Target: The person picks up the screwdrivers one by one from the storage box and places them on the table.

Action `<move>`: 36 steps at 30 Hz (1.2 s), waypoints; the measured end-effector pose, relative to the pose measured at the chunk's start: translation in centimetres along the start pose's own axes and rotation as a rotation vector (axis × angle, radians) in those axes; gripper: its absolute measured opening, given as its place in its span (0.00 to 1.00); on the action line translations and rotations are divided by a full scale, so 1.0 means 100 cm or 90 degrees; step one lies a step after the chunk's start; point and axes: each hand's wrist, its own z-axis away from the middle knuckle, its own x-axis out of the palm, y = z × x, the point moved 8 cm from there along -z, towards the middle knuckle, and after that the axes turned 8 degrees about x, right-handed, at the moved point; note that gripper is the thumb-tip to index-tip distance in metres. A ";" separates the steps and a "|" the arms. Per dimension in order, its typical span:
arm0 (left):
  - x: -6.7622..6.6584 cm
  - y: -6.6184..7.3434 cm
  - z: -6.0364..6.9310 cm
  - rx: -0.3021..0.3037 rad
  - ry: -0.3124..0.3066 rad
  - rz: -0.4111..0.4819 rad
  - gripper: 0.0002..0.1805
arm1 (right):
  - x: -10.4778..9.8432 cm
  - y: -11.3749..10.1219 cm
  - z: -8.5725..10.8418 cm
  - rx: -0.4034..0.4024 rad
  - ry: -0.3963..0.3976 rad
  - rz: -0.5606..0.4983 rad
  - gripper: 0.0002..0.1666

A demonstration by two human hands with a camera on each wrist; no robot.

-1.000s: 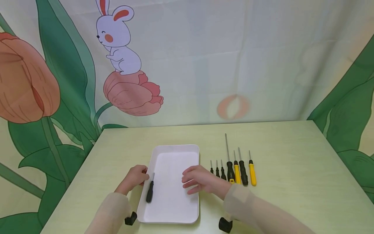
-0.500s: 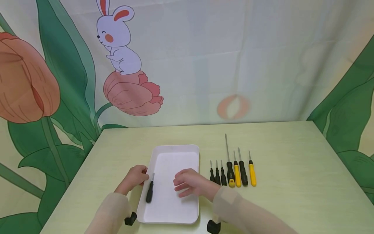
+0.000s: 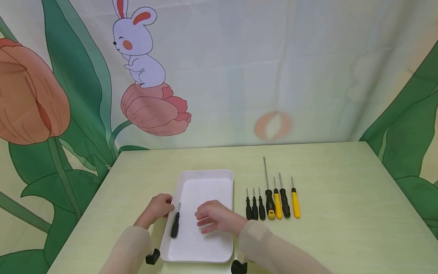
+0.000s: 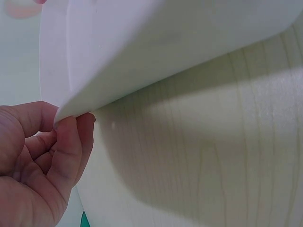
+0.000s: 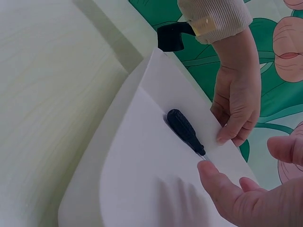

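Note:
My left hand [image 3: 159, 206] pinches the left rim of a white plastic tray [image 3: 202, 249], thumb on the rim and fingers beneath it in the left wrist view. A small screwdriver [image 3: 175, 226] with a black handle lies inside the tray along its left side. Over the tray's middle is my right hand [image 3: 219, 217], its fingers relaxed and spread a little, holding nothing. In the right wrist view a fingertip [image 5: 208, 168] shows near the shaft of that black screwdriver [image 5: 182, 127]; contact does not show.
To the tray's right, several screwdrivers lie in a row: small black ones [image 3: 254, 211], a long black-and-yellow one [image 3: 270, 205], a larger black one [image 3: 285, 205] and yellow ones [image 3: 295, 203]. A printed cloth [image 3: 219, 76] hangs behind the table [image 3: 342, 190].
My right hand has moved left from the tray's right edge to over its middle, uncovering the lower handles of the screwdriver row. The left hand, tray and screwdrivers stay in place.

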 end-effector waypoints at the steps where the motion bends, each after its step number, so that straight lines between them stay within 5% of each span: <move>1: 0.000 0.000 0.000 -0.001 0.000 -0.001 0.04 | 0.001 0.000 -0.001 0.000 0.001 0.000 0.17; 16: 0.000 -0.001 0.000 0.001 0.008 -0.001 0.04 | 0.013 0.010 -0.018 -0.014 0.024 -0.019 0.15; 36: -0.001 0.002 -0.001 0.005 0.012 0.002 0.03 | 0.034 0.019 -0.032 -0.017 -0.010 -0.053 0.16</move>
